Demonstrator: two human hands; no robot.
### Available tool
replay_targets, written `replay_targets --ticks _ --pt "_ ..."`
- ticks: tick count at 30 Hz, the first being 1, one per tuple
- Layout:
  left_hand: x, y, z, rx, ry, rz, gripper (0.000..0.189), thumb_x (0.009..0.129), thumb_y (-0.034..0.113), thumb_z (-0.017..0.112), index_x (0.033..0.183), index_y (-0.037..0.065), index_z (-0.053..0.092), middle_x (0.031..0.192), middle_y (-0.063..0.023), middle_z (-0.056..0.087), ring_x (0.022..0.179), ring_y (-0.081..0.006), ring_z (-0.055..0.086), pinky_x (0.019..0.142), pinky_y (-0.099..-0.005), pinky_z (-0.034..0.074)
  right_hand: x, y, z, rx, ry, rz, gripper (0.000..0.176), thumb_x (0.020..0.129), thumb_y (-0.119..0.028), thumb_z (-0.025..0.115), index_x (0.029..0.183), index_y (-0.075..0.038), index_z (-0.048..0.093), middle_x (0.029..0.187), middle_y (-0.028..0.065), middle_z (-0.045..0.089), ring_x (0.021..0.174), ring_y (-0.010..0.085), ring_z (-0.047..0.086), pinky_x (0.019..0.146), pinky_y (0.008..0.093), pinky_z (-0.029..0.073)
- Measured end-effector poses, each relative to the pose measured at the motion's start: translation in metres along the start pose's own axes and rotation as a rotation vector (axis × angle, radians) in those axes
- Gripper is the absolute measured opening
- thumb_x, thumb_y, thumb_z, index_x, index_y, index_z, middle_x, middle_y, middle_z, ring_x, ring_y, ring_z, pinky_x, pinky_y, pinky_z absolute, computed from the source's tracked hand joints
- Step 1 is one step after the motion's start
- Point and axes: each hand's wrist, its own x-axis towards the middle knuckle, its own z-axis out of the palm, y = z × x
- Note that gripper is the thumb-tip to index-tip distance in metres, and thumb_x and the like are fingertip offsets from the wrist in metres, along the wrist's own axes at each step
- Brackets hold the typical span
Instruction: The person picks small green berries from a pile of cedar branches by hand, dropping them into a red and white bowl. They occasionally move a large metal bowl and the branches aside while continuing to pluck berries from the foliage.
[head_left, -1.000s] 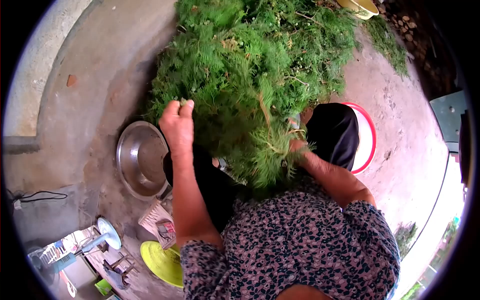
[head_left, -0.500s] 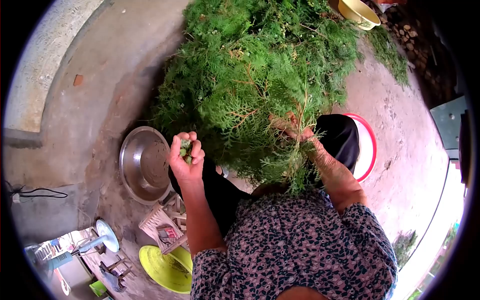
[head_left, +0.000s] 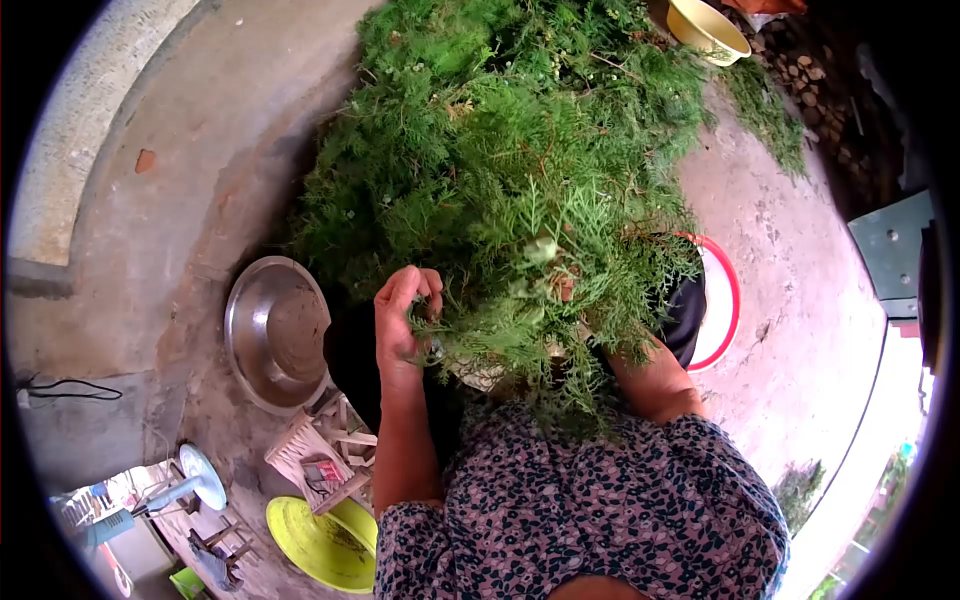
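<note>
A leafy cypress branch (head_left: 560,220) spreads across my lap in front of the large heap. My right hand (head_left: 567,288) grips it; foliage covers most of that hand, and only a bit of finger and the forearm show. My left hand (head_left: 405,310) is raised at the branch's left side, with its fingers curled in beside the sprays. Small green cones showed in that palm half a second ago; its inside is now turned out of sight. A pale green blur (head_left: 540,250) over the branch is too smeared to make out.
A heap of cut cypress (head_left: 400,130) lies ahead. A steel basin (head_left: 240,330) stands left, a red-rimmed basin (head_left: 735,300) right, and a yellow basin (head_left: 690,25) at the far right. A small stool (head_left: 295,455), yellow-green lid (head_left: 300,540) and fan (head_left: 205,478) are lower left.
My left hand has moved right, closer to the branch, and its palm has turned away. The branch has swung lower, now covering my right hand, which has come nearer my body.
</note>
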Motion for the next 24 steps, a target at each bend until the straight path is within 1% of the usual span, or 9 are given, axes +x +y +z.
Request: replay_targets --ticks 3,5,6,7,10,13,16,19,24 --pt "0.0 0.004 0.011 0.034 0.025 0.028 0.014 0.081 0.018 0.06 0.078 0.005 0.059 0.07 -0.0041 0.057 0.05 -0.0101 0.046 0.045 -0.024 0.033 -0.007 0.001 -0.003 0.024 0.013 0.014 0.047 0.085 -0.041 0.053 0.112 -0.003 0.051 0.085 0.0096 0.059 0.07 0.018 0.057 0.059 0.0299 0.047" --pt "-0.001 0.025 0.024 0.224 0.197 0.182 0.011 0.081 0.014 0.06 0.082 0.004 0.06 0.069 -0.0029 0.056 0.048 -0.0083 0.044 0.043 -0.0213 0.032 -0.007 0.007 -0.003 0.054 0.016 0.03 0.047 0.085 -0.041 0.053 0.113 -0.003 0.051 0.084 0.0093 0.058 0.068 0.0177 0.057 0.058 0.0297 0.047" --pt "0.003 0.032 0.022 0.267 0.195 0.265 0.013 0.082 0.017 0.059 0.086 0.005 0.058 0.071 0.0005 0.053 0.051 -0.0063 0.042 0.041 -0.0197 0.031 -0.005 0.007 0.0 0.065 0.016 0.031 0.047 0.085 -0.041 0.053 0.113 -0.003 0.05 0.083 0.0091 0.058 0.067 0.0176 0.057 0.057 0.0296 0.047" --pt "-0.001 0.043 0.019 0.309 0.224 0.262 0.009 0.083 0.011 0.057 0.089 0.004 0.058 0.07 0.0003 0.053 0.05 -0.0052 0.04 0.04 -0.0186 0.029 -0.003 0.009 0.0 0.072 0.008 0.035 0.047 0.085 -0.04 0.053 0.114 -0.003 0.05 0.082 0.009 0.058 0.066 0.0175 0.057 0.056 0.0295 0.046" --pt "-0.009 0.066 0.028 0.519 0.07 0.382 0.016 0.075 0.004 0.064 0.09 0.004 0.061 0.068 0.0033 0.053 0.052 -0.0023 0.041 0.045 -0.0164 0.032 -0.002 0.011 0.001 0.088 -0.002 0.046 0.047 0.085 -0.04 0.054 0.115 -0.003 0.05 0.079 0.0085 0.058 0.063 0.017 0.056 0.054 0.0292 0.046" --pt "-0.011 0.061 0.051 0.888 -0.173 0.535 0.028 0.068 0.004 0.072 0.093 0.004 0.059 0.066 0.0006 0.054 0.057 -0.0059 0.048 0.051 -0.0197 0.04 -0.003 0.01 0.004 0.09 -0.011 0.051 0.048 0.085 -0.04 0.054 0.115 -0.003 0.049 0.076 0.008 0.058 0.061 0.0166 0.056 0.052 0.0289 0.045" --pt "-0.008 0.046 0.059 1.05 -0.114 0.453 0.037 0.066 0.013 0.075 0.096 0.005 0.055 0.065 -0.006 0.052 0.055 -0.0128 0.051 0.052 -0.0241 0.043 -0.005 0.009 0.006 0.09 -0.022 0.058 0.048 0.085 -0.039 0.054 0.116 -0.004 0.049 0.074 0.0074 0.057 0.058 0.0161 0.055 0.05 0.0286 0.045" --pt "-0.002 0.032 0.053 1.182 -0.043 0.58 0.032 0.067 0.019 0.073 0.091 0.005 0.056 0.075 -0.0082 0.059 0.062 -0.0208 0.059 0.054 -0.0291 0.047 -0.005 0.01 0.007 0.102 -0.031 0.064 0.048 0.085 -0.039 0.055 0.117 -0.004 0.048 0.071 0.0069 0.057 0.056 0.0157 0.055 0.048 0.0283 0.044" --pt "-0.004 0.026 0.046 1.29 -0.082 0.575 0.032 0.067 0.02 0.073 0.091 0.006 0.058 0.08 -0.0091 0.059 0.066 -0.0236 0.06 0.056 -0.0302 0.048 0.002 0.012 0.007 0.145 -0.045 0.085 0.049 0.085 -0.038 0.055 0.119 -0.004 0.047 0.066 0.0061 0.057 0.051 0.0149 0.054 0.045 0.0278 0.044"
